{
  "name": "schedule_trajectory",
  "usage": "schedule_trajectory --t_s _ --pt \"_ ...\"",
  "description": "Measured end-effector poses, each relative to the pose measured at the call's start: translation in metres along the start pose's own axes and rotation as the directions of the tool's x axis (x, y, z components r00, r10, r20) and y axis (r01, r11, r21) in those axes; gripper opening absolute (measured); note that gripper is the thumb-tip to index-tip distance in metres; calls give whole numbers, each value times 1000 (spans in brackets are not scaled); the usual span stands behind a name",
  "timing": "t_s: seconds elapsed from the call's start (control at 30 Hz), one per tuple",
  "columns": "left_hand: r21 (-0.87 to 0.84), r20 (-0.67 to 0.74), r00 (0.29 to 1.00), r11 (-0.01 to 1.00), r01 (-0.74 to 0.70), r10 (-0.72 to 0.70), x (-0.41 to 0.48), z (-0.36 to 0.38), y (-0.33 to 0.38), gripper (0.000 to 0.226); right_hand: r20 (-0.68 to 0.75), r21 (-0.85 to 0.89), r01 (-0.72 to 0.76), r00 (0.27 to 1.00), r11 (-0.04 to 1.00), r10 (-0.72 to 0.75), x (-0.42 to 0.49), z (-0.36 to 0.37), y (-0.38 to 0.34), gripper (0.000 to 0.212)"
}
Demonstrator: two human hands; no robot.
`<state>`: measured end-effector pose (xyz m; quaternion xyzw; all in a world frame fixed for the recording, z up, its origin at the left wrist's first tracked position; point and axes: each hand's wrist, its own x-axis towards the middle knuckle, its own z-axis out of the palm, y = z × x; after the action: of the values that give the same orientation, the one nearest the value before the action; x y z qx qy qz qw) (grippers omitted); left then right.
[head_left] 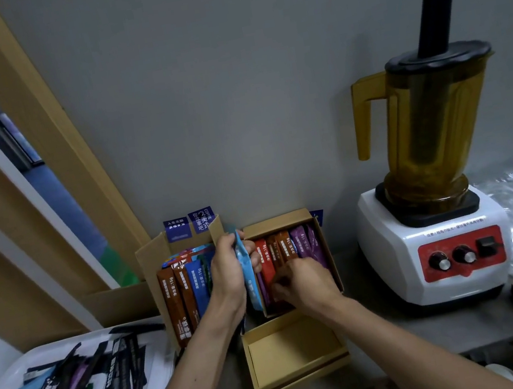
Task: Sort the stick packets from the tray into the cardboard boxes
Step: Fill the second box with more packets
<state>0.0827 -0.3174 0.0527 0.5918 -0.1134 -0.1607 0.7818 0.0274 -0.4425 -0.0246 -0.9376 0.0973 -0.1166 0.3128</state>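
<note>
Step in hand: boxing one packet. The left hand [228,275] grips a blue packet [249,277] upright between the left box [151,263] and the right box [273,222]. The right hand [304,283] curls its fingers among the right box's packets; whether it pinches one cannot be told. Next move, probably: part a gap and seat the packet. Other packets [123,379] lie on the tray [53,348].

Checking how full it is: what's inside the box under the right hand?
Red, brown and purple stick packets, side by side in the box. The right hand covers its near end; contents there are hidden.
</note>
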Motion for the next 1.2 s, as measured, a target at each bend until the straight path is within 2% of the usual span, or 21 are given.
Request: schedule_trajectory --t_s 0.07,0.17,0.2,0.27,0.57,0.63,0.73,0.8,0.9,1.0,1.1,1.2 --pt "41 -2 1000 999 -9 9 0 -2 -1 23 -21 240 -35 999 970 41 -7 -13 1 25" --pt "56 1 1000 998 -28 28 -3 2 1 16 14 662 -48 999 748 52 -23 -34 0 22" --pt "46 3 999 998 -36 35 -4 4 1 15 48 716 -55 998 696 30 -29 -38 -2 23" --pt "22 12 999 999 -44 44 -2 8 2 14 80 729 -63 997 682 6 -34 -40 -3 23" --pt "76 -22 998 995 -63 65 8 18 -10 24 91 666 -81 995 741 27 -36 -48 19 15" --pt "160 -30 997 985 -68 74 7 18 -13 28 81 659 -87 996 747 44 -37 -45 20 14" --pt "444 0 995 892 -86 96 7 16 -20 22 16 638 -102 993 763 119 -37 -36 27 14" --pt "571 48 994 814 -107 97 9 16 -27 18 -41 545 -130 983 828 181 -36 -30 34 14" --pt "662 56 995 743 -99 83 19 21 -35 20 -169 279 -155 963 948 208 -39 -24 44 28" --pt "673 62 998 738 -43 2 31 34 -41 26 -295 119 -72 950 990 105 -41 -29 48 27" --pt "744 48 999 667 -51 22 36 45 -47 26 -245 37 -3 969 999 12 -35 -36 45 28" --pt "873 77 974 457 -170 213 30 45 -48 27 -133 -119 51 989 992 -67 -25 -39 42 37"
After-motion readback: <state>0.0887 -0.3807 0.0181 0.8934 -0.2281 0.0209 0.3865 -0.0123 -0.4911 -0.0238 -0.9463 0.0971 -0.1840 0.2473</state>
